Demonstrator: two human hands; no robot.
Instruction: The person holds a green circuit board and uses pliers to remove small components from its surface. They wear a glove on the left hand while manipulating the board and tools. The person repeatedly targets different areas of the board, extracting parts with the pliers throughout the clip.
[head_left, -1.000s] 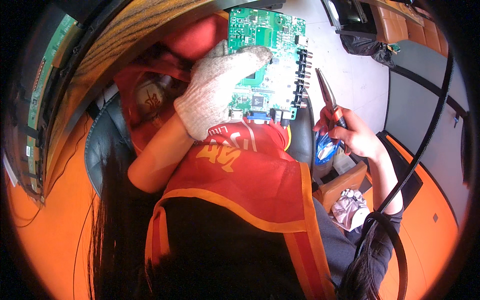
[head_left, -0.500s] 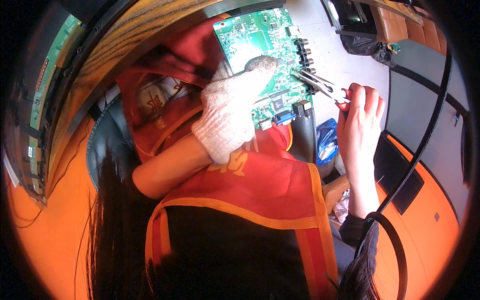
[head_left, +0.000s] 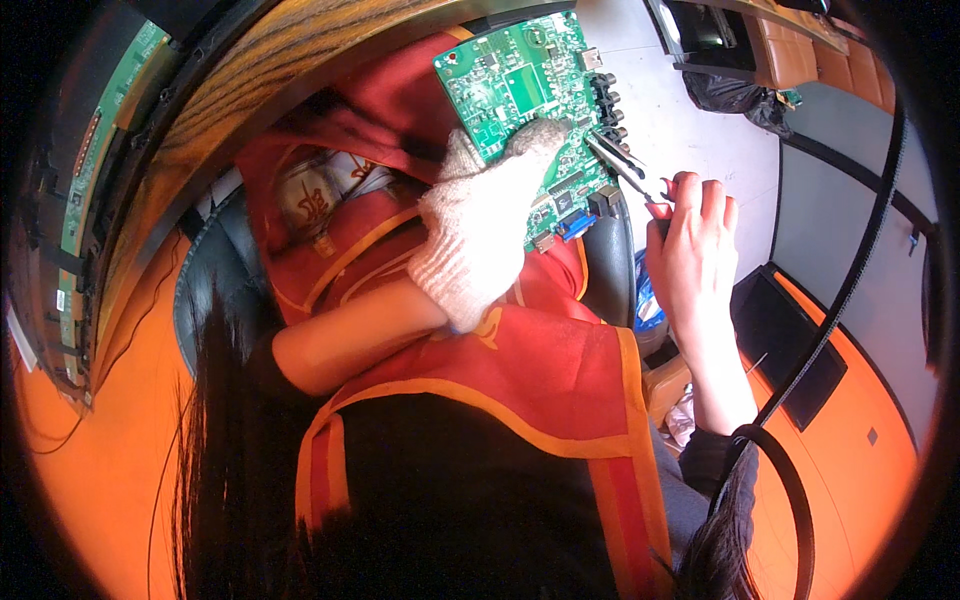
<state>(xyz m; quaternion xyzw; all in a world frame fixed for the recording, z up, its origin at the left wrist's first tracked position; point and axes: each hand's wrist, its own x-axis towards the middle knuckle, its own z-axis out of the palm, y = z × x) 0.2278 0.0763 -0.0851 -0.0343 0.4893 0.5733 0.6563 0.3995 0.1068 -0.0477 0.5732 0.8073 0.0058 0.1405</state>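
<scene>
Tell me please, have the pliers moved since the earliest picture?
Yes. Judged against the black plastic bag, the pliers in the right hand have moved left, their tips now at the edge of the green circuit board.

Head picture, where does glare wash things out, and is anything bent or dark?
Head view: glare nearly whitens the gloved left hand and the wrist below the bare right hand; the circuit board shows more detail. Head view: the wooden edge bows, probably fisheye distortion. Head view: the corners are black.
</scene>
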